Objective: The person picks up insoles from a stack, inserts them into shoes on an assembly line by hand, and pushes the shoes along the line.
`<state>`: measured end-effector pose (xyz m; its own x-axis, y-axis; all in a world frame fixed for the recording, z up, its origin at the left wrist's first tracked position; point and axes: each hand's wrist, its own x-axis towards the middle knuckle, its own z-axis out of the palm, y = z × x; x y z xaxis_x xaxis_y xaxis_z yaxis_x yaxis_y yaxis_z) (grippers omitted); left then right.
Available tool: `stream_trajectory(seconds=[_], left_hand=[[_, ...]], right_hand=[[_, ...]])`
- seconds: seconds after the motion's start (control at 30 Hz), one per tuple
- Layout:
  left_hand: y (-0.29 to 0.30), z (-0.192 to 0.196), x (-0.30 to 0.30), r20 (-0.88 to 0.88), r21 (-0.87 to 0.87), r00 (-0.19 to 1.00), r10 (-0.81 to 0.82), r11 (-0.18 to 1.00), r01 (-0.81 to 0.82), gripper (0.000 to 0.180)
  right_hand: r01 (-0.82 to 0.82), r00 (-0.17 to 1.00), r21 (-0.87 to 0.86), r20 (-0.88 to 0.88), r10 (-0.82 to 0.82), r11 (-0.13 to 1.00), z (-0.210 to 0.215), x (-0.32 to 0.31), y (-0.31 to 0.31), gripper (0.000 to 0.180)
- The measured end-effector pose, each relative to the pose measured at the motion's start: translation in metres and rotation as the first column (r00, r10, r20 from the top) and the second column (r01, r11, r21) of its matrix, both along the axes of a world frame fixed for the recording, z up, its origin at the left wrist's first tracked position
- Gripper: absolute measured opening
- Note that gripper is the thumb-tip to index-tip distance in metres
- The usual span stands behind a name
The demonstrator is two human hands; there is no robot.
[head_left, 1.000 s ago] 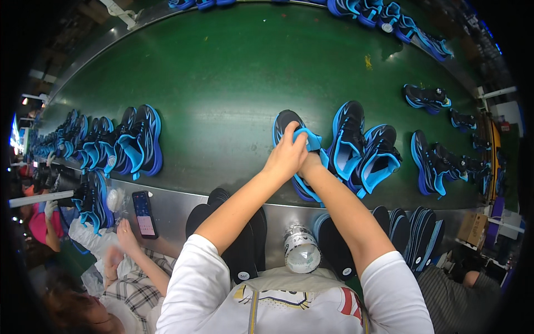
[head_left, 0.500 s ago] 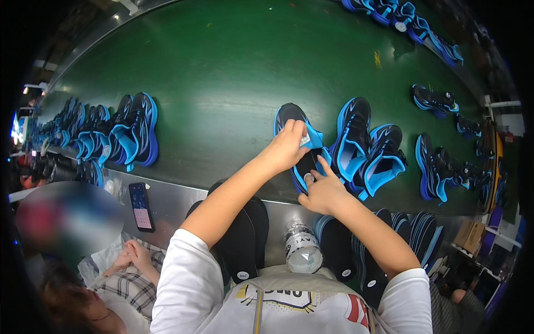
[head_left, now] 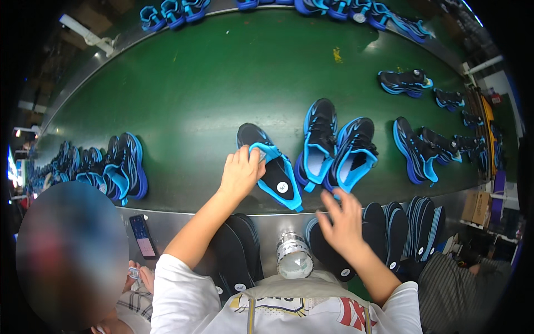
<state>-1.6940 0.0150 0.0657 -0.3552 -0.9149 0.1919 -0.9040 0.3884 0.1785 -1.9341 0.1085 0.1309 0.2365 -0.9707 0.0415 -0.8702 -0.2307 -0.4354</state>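
Observation:
My left hand (head_left: 243, 173) is closed on the light-blue tongue of a black and blue sneaker (head_left: 253, 134), pulling the collar wide. Inside that shoe lies a black insole (head_left: 272, 173) with a round white sticker at its heel. My right hand (head_left: 344, 221) holds nothing and its slightly blurred fingers are apart. It hovers over the table's metal edge, near a black insole (head_left: 322, 245) and just below the heels of two more sneakers. Those are one sneaker (head_left: 321, 123) beside the held shoe and another sneaker (head_left: 356, 134) to its right.
Stacked black insoles (head_left: 239, 245) lie left of a clear plastic bottle (head_left: 295, 259); more insole stacks (head_left: 420, 222) are at right. A phone (head_left: 143, 236) rests on the metal edge. Shoe rows (head_left: 129, 161) line the green surface (head_left: 194, 94). At left a person's hands (head_left: 142, 274) hold something small.
My right hand has come out of the shoe and moved right, its fingers spreading. My left hand still grips the tongue. The insole's heel now shows inside the shoe. The whole view has shifted.

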Motion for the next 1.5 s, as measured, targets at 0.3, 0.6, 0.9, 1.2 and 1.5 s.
stream_trajectory(seconds=[0.3, 0.6, 0.9, 1.2, 1.5], left_hand=[[-0.006, 0.012, -0.032, 0.729, -0.020, 0.672, -0.129, 0.978, 0.210, 0.033], [-0.022, 0.000, -0.033, 0.631, 0.187, 0.754, -0.182, 0.979, 0.080, 0.030], [-0.082, 0.087, -0.007, -0.752, 0.379, 0.554, 0.358, 0.922, -0.081, 0.015], [-0.054, 0.064, -0.110, -0.272, 0.284, 0.927, -0.258, 0.899, 0.334, 0.079], [-0.074, 0.008, -0.131, -0.551, 0.608, 0.783, 0.290, 0.782, 0.138, 0.034]], right_hand=[[-0.057, 0.986, -0.035, -0.156, 0.051, 0.998, -0.004, -0.097, -0.064, 0.025], [0.184, 0.980, 0.048, -0.084, -0.180, 0.982, 0.032, -0.149, 0.063, 0.043], [0.415, 0.909, 0.304, -0.106, -0.402, 0.858, 0.039, -0.129, 0.195, 0.065], [0.532, 0.828, -0.011, 0.214, -0.518, 0.847, 0.065, -0.179, 0.104, 0.020], [0.012, 0.589, 0.819, 0.458, -0.666, 0.573, 0.089, -0.122, -0.032, 0.019]])
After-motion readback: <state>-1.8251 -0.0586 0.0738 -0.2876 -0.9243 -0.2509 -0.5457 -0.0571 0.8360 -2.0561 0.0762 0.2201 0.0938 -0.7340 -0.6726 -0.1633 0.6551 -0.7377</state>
